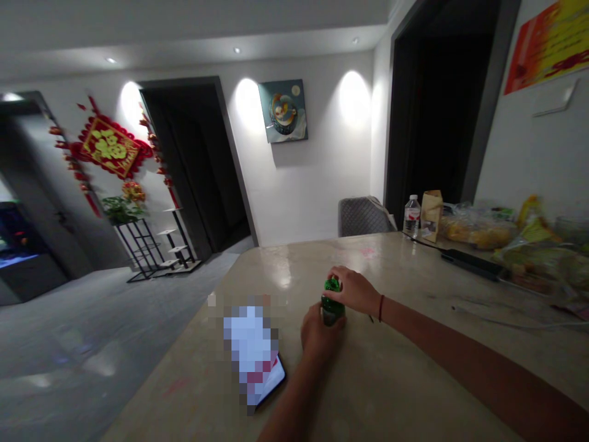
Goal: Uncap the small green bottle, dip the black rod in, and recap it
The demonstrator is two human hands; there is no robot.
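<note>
Head view: left hand [317, 336] wrapped round green bottle [332, 311], right hand [353, 291] pinching cap [332, 285]; looks like mid-twist, needs steady base.

Single view: head cam, so no second view to overlap with. It sits above the near edge of the tabletop [391, 380] and looks forward along it, pitched only slightly down, toward the far edge and the chair [363, 216] beyond.

The painting [282, 110] on the far wall and the ceiling fill the upper half, and the tabletop takes the lower right. The frame is rolled, so the room leans.

Close range: left hand [319, 334] and right hand [352, 291] on the green bottle [332, 304] sit just below centre, forearms entering from the bottom and bottom-right.

Bags [478, 230] along the right edge look soft, probably wide-angle smear.
</note>
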